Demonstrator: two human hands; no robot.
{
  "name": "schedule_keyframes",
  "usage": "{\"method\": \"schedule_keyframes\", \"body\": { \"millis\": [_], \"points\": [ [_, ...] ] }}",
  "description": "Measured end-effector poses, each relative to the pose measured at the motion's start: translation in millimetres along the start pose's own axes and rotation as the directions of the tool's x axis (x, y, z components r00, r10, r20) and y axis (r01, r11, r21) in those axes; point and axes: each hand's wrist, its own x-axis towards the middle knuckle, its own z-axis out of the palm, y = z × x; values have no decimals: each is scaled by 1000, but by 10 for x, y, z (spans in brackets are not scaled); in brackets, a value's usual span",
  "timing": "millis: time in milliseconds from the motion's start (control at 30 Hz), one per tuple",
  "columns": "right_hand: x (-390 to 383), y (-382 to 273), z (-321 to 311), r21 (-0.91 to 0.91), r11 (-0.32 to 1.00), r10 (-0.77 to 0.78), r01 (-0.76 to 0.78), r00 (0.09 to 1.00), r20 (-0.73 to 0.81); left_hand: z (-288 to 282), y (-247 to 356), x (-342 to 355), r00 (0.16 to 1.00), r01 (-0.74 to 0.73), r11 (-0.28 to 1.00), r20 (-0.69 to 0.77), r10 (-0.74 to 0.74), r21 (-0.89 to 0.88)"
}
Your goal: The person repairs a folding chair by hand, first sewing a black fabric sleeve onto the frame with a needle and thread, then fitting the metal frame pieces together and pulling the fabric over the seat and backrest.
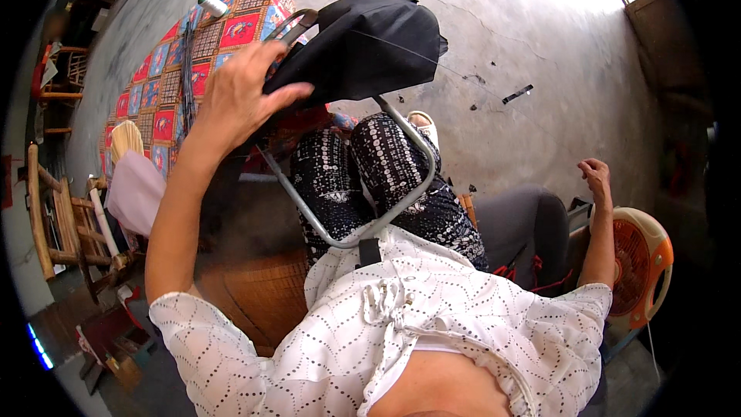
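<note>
White spool [212,5] far left. Left hand [245,81] grasps the left edge of the black cloth [370,62], which sits at the far end of the frame [430,162]. Looks part-done: cloth in place, thread [401,49] trailing right, unfinished. Right hand [596,177] out right, fingers curled; can't tell if it holds thread.

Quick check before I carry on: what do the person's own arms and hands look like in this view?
Both the left hand and right hand are ungloved, and the forearms are bare. The short, loose left sleeve and right sleeve are white with dark dotted, wavy lines. No watch, bracelet or cable shows on either arm.
</note>
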Motion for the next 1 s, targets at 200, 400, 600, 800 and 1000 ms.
{"method": "schedule_keyframes", "body": {
  "millis": [200,400,600,800,1000],
  "points": [
    [387,1085,-177,106,988,128,-109,972,-196,558,98,725,974,-141,989,-186,132,-36],
    [671,1272,-322,-138,987,32,-85,937,-347,459,126,798,983,186,948,61,-176,-258],
    [1003,1576,-642,-273,960,-218,66,786,-578,572,-36,799,976,220,888,95,-198,-404],
    [1190,1618,-758,933,305,463,-193,886,32,526,-112,711,961,276,753,196,-197,-597],
    [1330,2111,-1056,910,408,533,71,791,-301,587,-124,684,973,230,673,175,-150,-703]
  ]
}}
